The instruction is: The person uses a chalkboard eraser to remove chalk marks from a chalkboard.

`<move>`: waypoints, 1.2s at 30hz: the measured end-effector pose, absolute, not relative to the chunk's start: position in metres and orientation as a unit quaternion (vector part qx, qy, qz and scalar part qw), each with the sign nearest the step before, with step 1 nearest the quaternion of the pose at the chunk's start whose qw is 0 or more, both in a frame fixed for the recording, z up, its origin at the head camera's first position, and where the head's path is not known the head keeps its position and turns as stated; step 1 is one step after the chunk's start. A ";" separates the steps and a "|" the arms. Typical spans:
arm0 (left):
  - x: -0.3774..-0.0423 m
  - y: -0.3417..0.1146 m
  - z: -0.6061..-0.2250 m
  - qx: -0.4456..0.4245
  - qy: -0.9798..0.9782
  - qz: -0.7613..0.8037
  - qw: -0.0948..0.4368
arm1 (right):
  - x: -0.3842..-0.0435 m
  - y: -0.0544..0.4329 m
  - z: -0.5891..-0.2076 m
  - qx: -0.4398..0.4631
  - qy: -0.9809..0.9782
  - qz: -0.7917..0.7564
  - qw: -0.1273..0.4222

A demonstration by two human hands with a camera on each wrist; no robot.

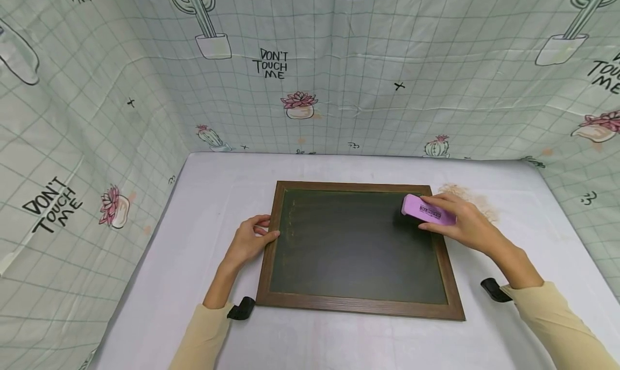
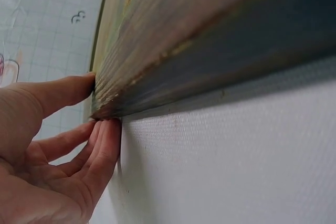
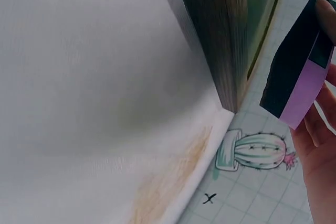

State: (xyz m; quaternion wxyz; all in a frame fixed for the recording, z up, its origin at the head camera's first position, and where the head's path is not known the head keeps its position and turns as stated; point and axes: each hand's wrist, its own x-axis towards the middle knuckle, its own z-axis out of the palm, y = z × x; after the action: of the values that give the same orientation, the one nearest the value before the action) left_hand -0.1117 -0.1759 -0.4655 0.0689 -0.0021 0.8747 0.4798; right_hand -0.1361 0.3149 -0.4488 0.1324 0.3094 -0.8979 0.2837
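A chalkboard with a brown wooden frame lies on the white table. At its left side my left hand pinches the frame, thumb on top and fingertips against the outer edge. The left wrist view shows that hand close up at the frame's wood. Over the board's upper right corner, my right hand holds a purple chalkboard eraser between thumb and fingers. Its black felt side shows in the right wrist view, raised off the board. Faint yellowish marks run along the board's left side.
A brownish dusty smudge marks the white tabletop beyond the board's right corner. Patterned grid cloth with cactus drawings hangs behind the table and along both sides. A black strap piece sits at the left wrist, another at the right.
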 end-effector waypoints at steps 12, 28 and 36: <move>-0.112 -0.175 -0.466 -0.016 0.877 0.473 0.081 | -0.146 0.334 -0.450 0.292 -0.898 0.283 0.169; -0.112 -0.177 -0.467 -0.006 0.881 0.468 0.075 | -0.151 0.363 -0.458 0.207 -0.920 0.284 0.175; -0.112 -0.177 -0.468 -0.006 0.878 0.473 0.074 | -0.155 0.383 -0.461 0.151 -0.932 0.287 0.163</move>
State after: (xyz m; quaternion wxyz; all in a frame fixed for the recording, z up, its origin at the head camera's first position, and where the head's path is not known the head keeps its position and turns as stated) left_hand -0.1119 -0.1773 -0.4681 0.0738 -0.0056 0.8780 0.4730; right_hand -0.1548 0.3828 -0.4610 0.1626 0.1514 -0.9319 0.2868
